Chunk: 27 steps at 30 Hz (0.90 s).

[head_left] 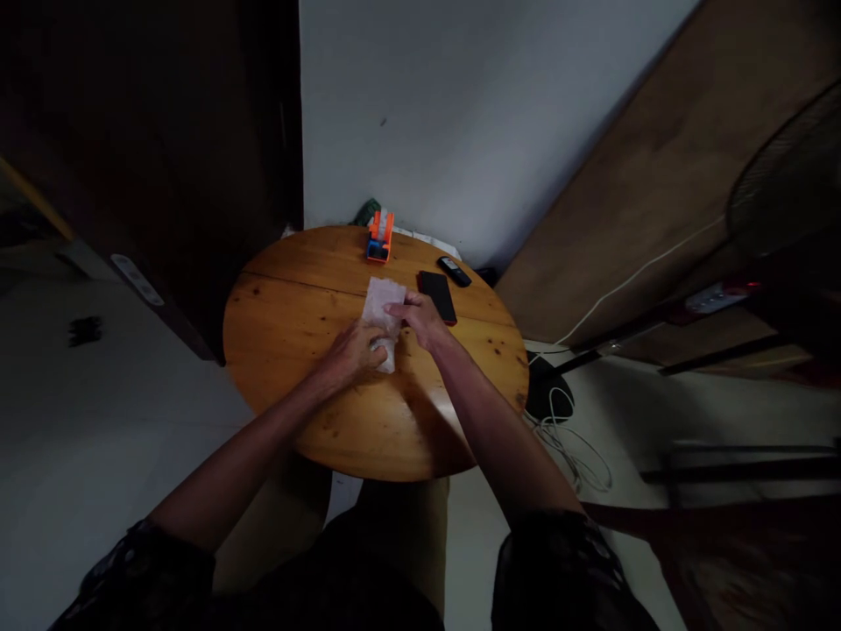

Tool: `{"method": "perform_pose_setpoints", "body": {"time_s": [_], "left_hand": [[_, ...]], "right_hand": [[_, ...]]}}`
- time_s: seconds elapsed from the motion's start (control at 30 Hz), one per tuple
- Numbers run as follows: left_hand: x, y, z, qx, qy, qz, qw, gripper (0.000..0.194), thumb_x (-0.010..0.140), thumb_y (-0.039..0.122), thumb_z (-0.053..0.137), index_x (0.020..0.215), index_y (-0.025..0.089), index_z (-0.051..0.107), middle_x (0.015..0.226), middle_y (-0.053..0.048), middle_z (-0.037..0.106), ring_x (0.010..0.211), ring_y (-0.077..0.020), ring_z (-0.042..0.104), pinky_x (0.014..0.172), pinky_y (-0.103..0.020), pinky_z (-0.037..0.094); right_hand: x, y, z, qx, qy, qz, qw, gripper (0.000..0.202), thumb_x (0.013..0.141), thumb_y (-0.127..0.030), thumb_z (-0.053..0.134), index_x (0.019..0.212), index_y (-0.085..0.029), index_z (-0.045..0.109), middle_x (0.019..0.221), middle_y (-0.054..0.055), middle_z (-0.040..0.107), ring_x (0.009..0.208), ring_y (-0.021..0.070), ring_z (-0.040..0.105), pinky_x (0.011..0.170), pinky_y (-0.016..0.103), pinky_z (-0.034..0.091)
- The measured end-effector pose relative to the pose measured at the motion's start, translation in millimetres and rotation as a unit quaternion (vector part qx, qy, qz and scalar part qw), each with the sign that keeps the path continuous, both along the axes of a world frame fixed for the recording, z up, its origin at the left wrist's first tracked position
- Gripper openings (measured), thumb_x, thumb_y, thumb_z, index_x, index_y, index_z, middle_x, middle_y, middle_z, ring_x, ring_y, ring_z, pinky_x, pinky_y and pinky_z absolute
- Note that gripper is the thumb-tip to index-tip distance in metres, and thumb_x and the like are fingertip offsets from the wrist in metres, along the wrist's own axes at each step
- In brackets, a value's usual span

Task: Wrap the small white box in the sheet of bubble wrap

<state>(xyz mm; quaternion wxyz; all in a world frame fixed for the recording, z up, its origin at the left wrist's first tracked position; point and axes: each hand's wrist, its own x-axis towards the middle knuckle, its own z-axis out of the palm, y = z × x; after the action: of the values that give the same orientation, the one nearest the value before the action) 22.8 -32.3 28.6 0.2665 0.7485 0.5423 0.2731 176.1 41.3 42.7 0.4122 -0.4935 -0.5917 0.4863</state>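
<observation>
A pale, crinkled sheet of what looks like bubble wrap point(382, 296) is held above the near middle of the round wooden table. My left hand point(358, 349) is closed on its lower left part, thumb and fingers bent over the edge. On the right side, my right hand point(424, 319) pinches the sheet, with its thumb lying across the front. Whether anything is wrapped inside cannot be made out. Just beyond my right hand lies a dark, flat phone-like slab point(438, 296) with a reddish edge.
An orange and blue tape dispenser point(379, 238) stands at the far side of the table point(295, 307), near the wall. A black remote-like handset point(455, 271) lies at the far right. White cables point(578, 456) coil on the floor, and a fan point(788, 175) stands at right.
</observation>
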Motion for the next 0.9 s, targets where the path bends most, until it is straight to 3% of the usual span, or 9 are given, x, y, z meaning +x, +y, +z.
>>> {"method": "perform_pose_setpoints", "body": {"time_s": [0.1,0.33,0.43,0.53,0.6,0.77,0.9], "left_hand": [[1,-2,-1.1,0.009,0.009,0.016,1.0,0.031,0.08,0.019,0.058,0.107,0.02,0.074,0.109,-0.006,0.069,0.103,-0.0214,0.063,0.095,-0.031,0.05],[6,-19,-8.9,0.006,-0.016,0.157,0.987,0.022,0.083,0.028,0.064,0.102,0.017,0.06,0.101,-0.008,0.064,0.097,-0.0227,0.062,0.089,-0.035,0.049],[6,-22,-13.1,0.015,-0.029,0.19,0.981,0.033,0.082,0.033,0.068,0.108,0.017,0.056,0.109,-0.01,0.063,0.104,-0.025,0.061,0.092,-0.038,0.049],[5,-22,-17.8,0.058,-0.052,0.2,0.977,0.055,0.076,0.029,0.073,0.125,0.017,0.051,0.123,-0.013,0.059,0.119,-0.0282,0.057,0.101,-0.041,0.047],[2,-20,-22.0,0.089,-0.055,0.176,0.979,0.064,0.074,0.025,0.073,0.133,0.019,0.05,0.132,-0.014,0.055,0.127,-0.0295,0.053,0.107,-0.042,0.045],[-17,-10,-35.3,0.107,-0.07,0.014,0.992,0.042,0.08,0.013,0.056,0.12,0.018,0.066,0.131,-0.012,0.059,0.126,-0.025,0.057,0.111,-0.04,0.045],[-39,-9,-40.6,0.106,-0.089,-0.103,0.985,0.056,0.079,0.023,0.063,0.135,0.017,0.059,0.144,-0.014,0.054,0.138,-0.0298,0.049,0.117,-0.048,0.04]], "right_hand": [[3,-17,7.1,0.007,0.009,0.019,1.0,0.028,0.062,-0.036,0.076,0.081,-0.018,0.065,0.069,-0.002,0.065,0.064,0.0133,0.055,0.059,0.024,0.042],[6,-45,9.2,0.074,-0.044,0.032,0.996,0.016,0.067,-0.029,0.07,0.071,-0.019,0.058,0.062,-0.006,0.053,0.059,0.0106,0.046,0.058,0.023,0.035],[10,-56,5.7,0.113,-0.109,0.038,0.987,0.01,0.069,-0.025,0.067,0.071,-0.019,0.06,0.061,-0.006,0.052,0.058,0.0103,0.044,0.057,0.023,0.033],[13,-71,-1.4,0.152,-0.156,0.043,0.975,0.006,0.072,-0.021,0.065,0.078,-0.019,0.064,0.073,-0.003,0.061,0.068,0.0138,0.054,0.064,0.024,0.04],[13,-82,-7.9,0.19,-0.182,0.042,0.964,0.012,0.075,-0.018,0.061,0.085,-0.02,0.066,0.087,0.001,0.068,0.082,0.0178,0.061,0.074,0.027,0.046],[15,-99,-25.3,0.279,-0.211,0.047,0.936,0.017,0.083,-0.016,0.056,0.096,-0.021,0.065,0.108,0.008,0.071,0.104,0.0226,0.065,0.093,0.035,0.05],[20,-99,-39.8,0.356,-0.198,0.088,0.909,0.018,0.085,-0.019,0.06,0.103,-0.021,0.064,0.116,0.011,0.069,0.111,0.0241,0.064,0.099,0.04,0.051]]}}
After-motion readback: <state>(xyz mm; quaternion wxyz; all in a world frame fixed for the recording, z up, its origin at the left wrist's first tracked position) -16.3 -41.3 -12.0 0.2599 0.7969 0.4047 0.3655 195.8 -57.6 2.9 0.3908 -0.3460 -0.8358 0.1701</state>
